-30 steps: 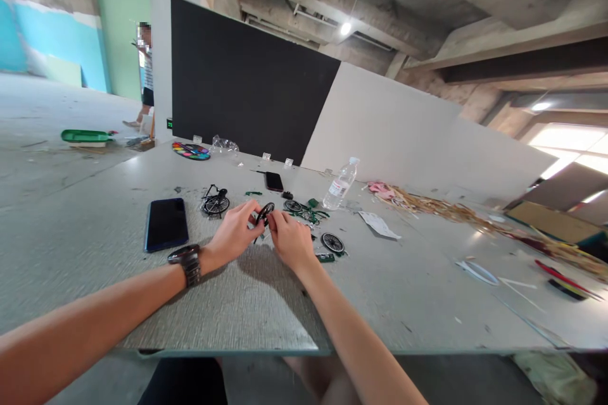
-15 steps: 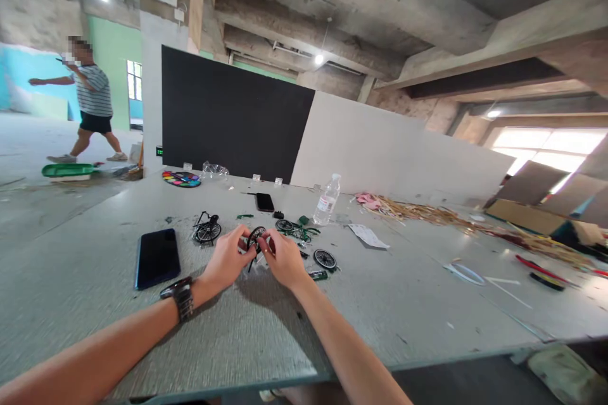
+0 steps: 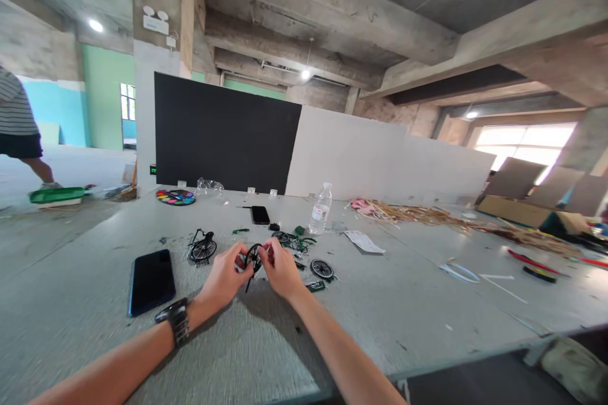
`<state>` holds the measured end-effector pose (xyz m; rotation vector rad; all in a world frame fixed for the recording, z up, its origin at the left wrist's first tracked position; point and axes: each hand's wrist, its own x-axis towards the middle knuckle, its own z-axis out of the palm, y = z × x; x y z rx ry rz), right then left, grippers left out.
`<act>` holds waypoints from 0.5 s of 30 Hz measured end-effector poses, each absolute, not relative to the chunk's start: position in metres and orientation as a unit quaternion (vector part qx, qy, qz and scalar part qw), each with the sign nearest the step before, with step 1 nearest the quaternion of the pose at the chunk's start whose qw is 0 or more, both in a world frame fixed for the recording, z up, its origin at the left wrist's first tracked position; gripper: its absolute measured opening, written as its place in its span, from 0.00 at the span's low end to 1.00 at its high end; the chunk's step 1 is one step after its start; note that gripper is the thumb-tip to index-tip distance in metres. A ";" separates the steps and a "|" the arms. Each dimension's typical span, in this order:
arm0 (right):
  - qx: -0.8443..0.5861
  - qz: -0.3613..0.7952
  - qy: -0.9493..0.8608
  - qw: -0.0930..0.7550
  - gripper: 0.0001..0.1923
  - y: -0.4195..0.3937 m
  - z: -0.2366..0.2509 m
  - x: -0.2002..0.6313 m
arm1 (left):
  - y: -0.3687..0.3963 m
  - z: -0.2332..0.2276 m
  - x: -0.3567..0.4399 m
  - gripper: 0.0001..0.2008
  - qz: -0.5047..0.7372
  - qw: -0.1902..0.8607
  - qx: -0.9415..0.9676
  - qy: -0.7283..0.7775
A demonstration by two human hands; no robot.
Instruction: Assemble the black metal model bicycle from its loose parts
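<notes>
So I had both hands up in the middle of my feed, working over a grey surface (image 3: pixel 251 361). The left hand (image 3: pixel 227 273) was pinching a small black spoked wheel (image 3: pixel 253 257) between thumb and fingers, and the right hand (image 3: pixel 281 269) had its fingertips closed on the other side of it. Exactly where the right fingers gripped, I couldn't make out, since they covered that spot. The wheel stood roughly upright, just above the surface, with a thin dark piece (image 3: pixel 247 285) poking down below it.

To the left of the wheel I had a black mini bike assembly (image 3: pixel 203 247) on the surface, and nearer me a big dark tablet-like device (image 3: pixel 152 281), close to the watch (image 3: pixel 175 321) on the left wrist. Just past the right hand lay a heap of green bike parts (image 3: pixel 298 243), then a loose wheel (image 3: pixel 322 269) lying flat with a green piece (image 3: pixel 315 286) right beside it.

Further back I saw a phone (image 3: pixel 259 215), a clear bottle (image 3: pixel 320 209) standing upright and a sheet of paper (image 3: pixel 364 242). Someone in a striped shirt (image 3: pixel 19 107) was cut off at my far left edge.
</notes>
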<state>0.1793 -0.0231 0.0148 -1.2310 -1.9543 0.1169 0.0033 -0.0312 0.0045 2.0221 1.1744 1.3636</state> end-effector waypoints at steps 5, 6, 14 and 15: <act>-0.447 0.069 -0.804 0.386 0.12 -0.027 0.021 0.181 | -0.029 0.001 0.004 0.06 0.495 0.250 0.714 0.427; -0.443 0.076 -0.807 0.384 0.11 -0.027 0.021 0.182 | -0.028 0.000 0.004 0.06 0.496 0.246 0.715 0.428; -0.437 0.131 -0.792 0.406 0.14 -0.021 0.016 0.184 | -0.026 0.000 0.005 0.06 0.497 0.227 0.721 0.426; -0.433 0.130 -0.798 0.398 0.13 -0.022 0.017 0.184 | -0.027 0.001 0.005 0.06 0.500 0.229 0.718 0.427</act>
